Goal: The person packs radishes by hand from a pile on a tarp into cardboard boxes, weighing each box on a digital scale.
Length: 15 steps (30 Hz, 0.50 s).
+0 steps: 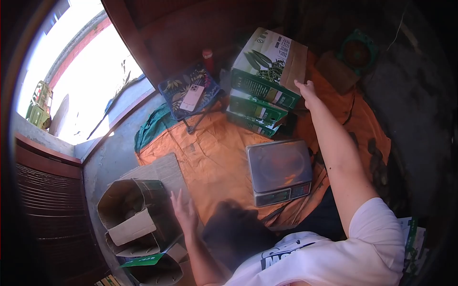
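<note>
My right arm stretches far forward, and my right hand (pixel 307 92) is at the near right corner of a green-and-white carton (pixel 260 86) with leaf pictures and a brown tape strip. Its fingers look extended against the carton's edge, not wrapped round it. That carton sits on top of other green cartons (pixel 253 117). My left hand (pixel 185 209) is raised with fingers apart, holding nothing, beside an open cardboard box (pixel 164 205) at the left. Between my hands, to the right, lies a digital scale (pixel 280 167) with a bare metal pan.
An orange sheet (pixel 210 157) covers the floor. A folding stool (pixel 167 88) carries a pink phone (pixel 192 97); a red bottle (pixel 207 59) stands behind it. Another open box (pixel 152 274) is at lower left, flattened cardboard (pixel 167 169) nearby. A green round device (pixel 358 50) is far right.
</note>
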Motion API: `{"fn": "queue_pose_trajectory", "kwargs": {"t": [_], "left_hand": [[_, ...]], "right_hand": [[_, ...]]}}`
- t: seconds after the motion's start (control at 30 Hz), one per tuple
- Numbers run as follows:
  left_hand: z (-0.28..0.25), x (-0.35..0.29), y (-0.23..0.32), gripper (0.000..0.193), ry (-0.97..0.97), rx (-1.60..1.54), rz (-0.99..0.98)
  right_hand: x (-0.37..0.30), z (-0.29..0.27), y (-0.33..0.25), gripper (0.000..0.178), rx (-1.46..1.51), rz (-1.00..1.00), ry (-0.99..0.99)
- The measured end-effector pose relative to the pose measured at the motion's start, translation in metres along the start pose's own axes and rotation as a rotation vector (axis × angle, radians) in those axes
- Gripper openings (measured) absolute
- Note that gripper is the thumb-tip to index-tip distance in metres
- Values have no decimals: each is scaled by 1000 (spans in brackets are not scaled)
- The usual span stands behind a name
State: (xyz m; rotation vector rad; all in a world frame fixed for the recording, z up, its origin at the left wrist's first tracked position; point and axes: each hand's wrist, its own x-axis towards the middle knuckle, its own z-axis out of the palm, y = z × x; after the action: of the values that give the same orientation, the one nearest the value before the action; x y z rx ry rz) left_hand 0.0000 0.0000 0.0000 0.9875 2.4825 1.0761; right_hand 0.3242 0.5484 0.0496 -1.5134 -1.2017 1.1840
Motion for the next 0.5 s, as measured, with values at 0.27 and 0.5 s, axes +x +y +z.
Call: {"fn": "queue_pose_trajectory", "kwargs": {"t": [0.27,0.5], "left_hand": [[-26,0,67,50,-38,72,150],[-32,7,127,49,5,-17,262]], "right_hand": [[-37,18,-12,81,-122,192,-80],[-28,-66,9,59,187,276,-90]]}}
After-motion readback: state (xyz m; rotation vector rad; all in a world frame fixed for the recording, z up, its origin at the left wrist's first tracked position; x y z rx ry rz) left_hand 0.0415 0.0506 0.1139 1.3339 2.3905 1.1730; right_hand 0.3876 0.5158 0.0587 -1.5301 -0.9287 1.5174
